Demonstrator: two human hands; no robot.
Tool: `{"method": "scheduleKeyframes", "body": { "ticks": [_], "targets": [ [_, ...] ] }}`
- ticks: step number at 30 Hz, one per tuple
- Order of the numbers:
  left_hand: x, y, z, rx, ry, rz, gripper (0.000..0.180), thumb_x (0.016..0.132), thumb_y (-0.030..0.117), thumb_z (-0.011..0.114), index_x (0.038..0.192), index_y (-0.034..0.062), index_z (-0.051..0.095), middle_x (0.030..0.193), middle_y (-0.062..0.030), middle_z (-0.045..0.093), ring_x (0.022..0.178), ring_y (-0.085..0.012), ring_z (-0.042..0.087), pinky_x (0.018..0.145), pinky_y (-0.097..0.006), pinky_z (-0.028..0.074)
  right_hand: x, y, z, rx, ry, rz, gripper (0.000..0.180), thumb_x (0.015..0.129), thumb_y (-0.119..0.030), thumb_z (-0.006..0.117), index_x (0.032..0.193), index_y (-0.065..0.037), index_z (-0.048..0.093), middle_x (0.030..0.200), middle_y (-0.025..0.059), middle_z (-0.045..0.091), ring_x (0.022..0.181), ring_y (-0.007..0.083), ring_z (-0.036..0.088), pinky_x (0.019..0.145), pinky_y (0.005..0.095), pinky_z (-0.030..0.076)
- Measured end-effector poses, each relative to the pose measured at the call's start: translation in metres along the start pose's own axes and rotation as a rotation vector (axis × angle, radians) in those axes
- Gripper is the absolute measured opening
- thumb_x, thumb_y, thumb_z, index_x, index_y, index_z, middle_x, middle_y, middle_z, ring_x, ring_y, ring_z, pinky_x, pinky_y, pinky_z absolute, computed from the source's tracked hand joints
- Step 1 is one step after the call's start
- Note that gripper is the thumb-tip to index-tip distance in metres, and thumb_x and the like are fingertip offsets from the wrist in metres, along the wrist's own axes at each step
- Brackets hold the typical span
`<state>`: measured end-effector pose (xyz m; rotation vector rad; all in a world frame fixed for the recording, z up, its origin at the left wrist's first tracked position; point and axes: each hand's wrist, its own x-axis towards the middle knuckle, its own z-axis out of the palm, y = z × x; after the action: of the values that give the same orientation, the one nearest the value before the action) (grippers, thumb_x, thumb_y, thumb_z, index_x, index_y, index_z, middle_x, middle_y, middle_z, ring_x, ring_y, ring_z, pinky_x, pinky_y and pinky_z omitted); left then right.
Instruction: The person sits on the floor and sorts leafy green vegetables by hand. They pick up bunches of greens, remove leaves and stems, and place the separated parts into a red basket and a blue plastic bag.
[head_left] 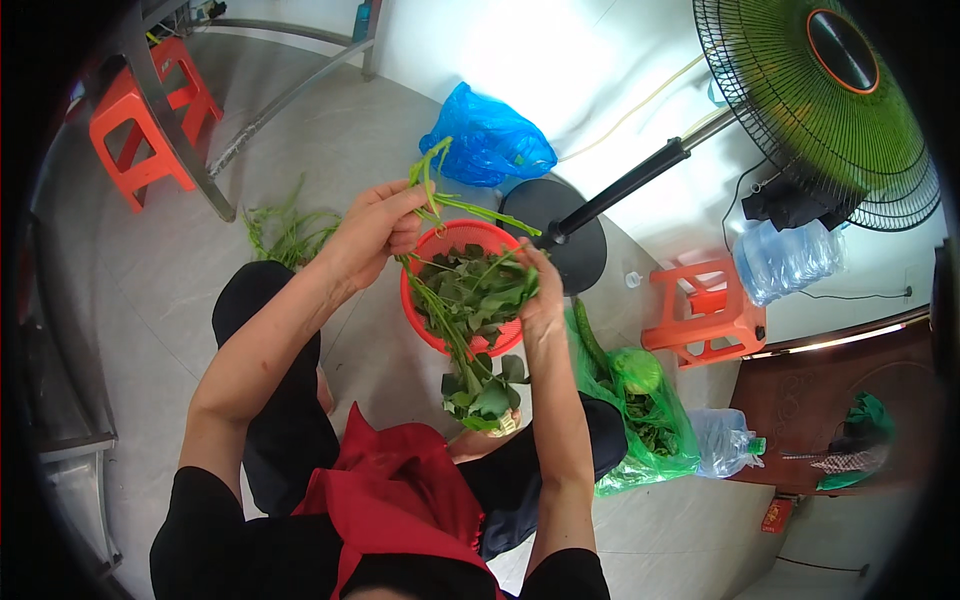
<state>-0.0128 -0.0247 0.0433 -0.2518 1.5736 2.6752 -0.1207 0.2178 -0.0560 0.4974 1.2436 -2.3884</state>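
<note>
My left hand (378,230) is closed around several long green stems (482,211), left of and above the red plastic basket (406,306). Some of these stems trail down across the basket's front and end in a leafy bunch (487,390) near my legs. At the basket's right side, the fingers of my right hand (541,292) grip leafy green stems, slightly blurred. Loose green leaves (468,275) lie inside the basket. On the floor to the left rests a heap of thin stems (288,232).
A blue plastic bag (485,135) and a standing fan (830,100) with a round black base (572,255) are beyond the basket. To the right are a green bag of vegetables (655,430), a clear plastic bottle (720,442) and a red stool (705,315). Another red stool (135,120) stands far left.
</note>
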Motion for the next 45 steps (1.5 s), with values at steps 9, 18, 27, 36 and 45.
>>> {"method": "scheduleKeyframes", "body": {
  "ticks": [9, 18, 27, 36, 45],
  "targets": [
    [-0.009, 0.023, -0.026, -0.04, 0.078, 0.09, 0.025, 0.098, 0.023, 0.054, 0.094, -0.0011, 0.061, 0.059, 0.0098, 0.024, 0.05, -0.0042, 0.022, 0.048, -0.024, 0.019, 0.014, -0.072, -0.073, 0.188, 0.086, -0.434, 0.023, 0.097, -0.01, 0.047, 0.118, 0.001, 0.051, 0.075, 0.0022, 0.051, 0.07, 0.0157, 0.054, 0.067, 0.0325, 0.05],
    [-0.014, 0.027, -0.033, -0.019, 0.098, 0.078, 0.023, 0.097, 0.023, 0.057, 0.093, -0.0002, 0.061, 0.059, 0.0097, 0.024, 0.052, -0.0044, 0.023, 0.05, -0.024, 0.02, 0.027, 0.004, -0.033, -0.773, -0.147, -0.412, 0.025, 0.092, -0.012, 0.058, 0.109, 0.003, 0.067, 0.095, 0.0041, 0.065, 0.084, 0.0161, 0.062, 0.077, 0.0299, 0.05],
    [-0.01, 0.015, -0.035, 0.033, 0.083, 0.009, 0.019, 0.093, 0.024, 0.063, 0.089, 0.0059, 0.062, 0.059, 0.0103, 0.027, 0.052, -0.0041, 0.024, 0.05, -0.024, 0.02, 0.008, 0.001, -0.008, -1.347, -0.075, -0.601, 0.027, 0.084, -0.009, 0.064, 0.11, -0.007, 0.07, 0.101, 0.0122, 0.068, 0.09, 0.0228, 0.068, 0.078, 0.0325, 0.053],
    [0.001, 0.001, -0.028, 0.018, 0.081, -0.011, 0.021, 0.088, 0.025, 0.07, 0.082, 0.0076, 0.06, 0.059, 0.0086, 0.034, 0.051, -0.0054, 0.03, 0.048, -0.024, 0.023, -0.023, 0.015, 0.007, -1.81, -0.239, -1.027, 0.036, 0.086, -0.021, 0.068, 0.121, -0.012, 0.066, 0.124, 0.0166, 0.057, 0.105, 0.0273, 0.061, 0.09, 0.0356, 0.048],
    [0.016, 0.0, -0.017, 0.069, 0.062, -0.063, 0.034, 0.09, 0.036, 0.068, 0.098, 0.0033, 0.062, 0.073, 0.0002, 0.057, 0.066, -0.0115, 0.053, 0.062, -0.025, 0.043, -0.074, 0.057, 0.028, -1.505, -0.717, -0.42, 0.03, 0.094, -0.013, 0.058, 0.12, 0.002, 0.058, 0.095, 0.0114, 0.064, 0.084, 0.0211, 0.063, 0.079, 0.032, 0.051]
  ]
}}
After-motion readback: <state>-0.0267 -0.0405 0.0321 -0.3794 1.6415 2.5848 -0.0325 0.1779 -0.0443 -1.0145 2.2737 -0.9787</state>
